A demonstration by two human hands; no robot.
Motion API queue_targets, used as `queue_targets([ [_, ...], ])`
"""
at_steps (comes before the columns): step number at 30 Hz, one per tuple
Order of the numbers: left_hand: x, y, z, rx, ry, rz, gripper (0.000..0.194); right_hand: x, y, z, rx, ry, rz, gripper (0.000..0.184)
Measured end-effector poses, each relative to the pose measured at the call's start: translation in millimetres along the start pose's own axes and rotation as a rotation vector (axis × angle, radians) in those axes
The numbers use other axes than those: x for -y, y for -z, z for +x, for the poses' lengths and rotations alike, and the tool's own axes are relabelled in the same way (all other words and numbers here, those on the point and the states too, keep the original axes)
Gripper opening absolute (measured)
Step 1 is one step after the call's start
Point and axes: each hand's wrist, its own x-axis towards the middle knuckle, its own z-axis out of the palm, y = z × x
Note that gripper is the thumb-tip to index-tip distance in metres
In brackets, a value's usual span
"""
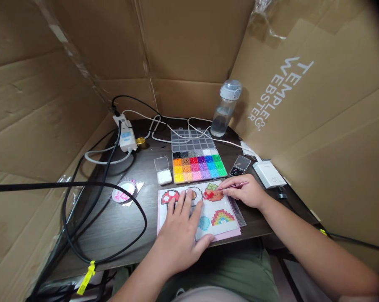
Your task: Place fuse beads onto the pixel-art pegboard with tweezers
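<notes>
Nearest, at the lower centre of the frame, the left hand (180, 226) is flat and palm down, its fingers spread, with nothing visible in its grasp. It rests on a patterned sheet (163, 216), the fingers pointing toward the top of the frame and the thumb stretched out to the right. The forearm comes in from the bottom edge.

Right of centre, the right hand (244, 191) pinches a slim pink tool (240, 184) between thumb and fingertips, with the digits drawn together around it. This forearm slants up and leftward from the lower right corner. The tool's long axis lies nearly level across the picture, its working end pointing left and slightly down at the red patch (209, 194) of a strawberry-like design at the sheet's upper right. Whether the tip touches it is too small to tell.

Beyond the sheet, at mid-frame, a bead box (202, 180) stands open, lid leaning away. Small cases of white beads (164, 178) and black beads (237, 171) flank it. Farther back stands an upright water bottle (221, 117).
</notes>
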Motion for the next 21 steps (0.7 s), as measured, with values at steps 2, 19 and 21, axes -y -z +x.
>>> queue_targets([
  [2,0.2,-0.6,0.2,-0.003,-0.003,0.008,0.078,-3.8,-0.8,1.3,0.022,-0.014,0.021,0.014],
  [19,-0.9,-0.2,-0.7,0.003,0.005,0.014,0.076,-9.5,0.6,2.6,0.038,-0.046,0.011,0.018],
  [21,-1.3,0.0,-1.0,0.006,0.006,0.01,0.077,-9.6,0.6,2.5,0.035,-0.05,0.01,0.018],
])
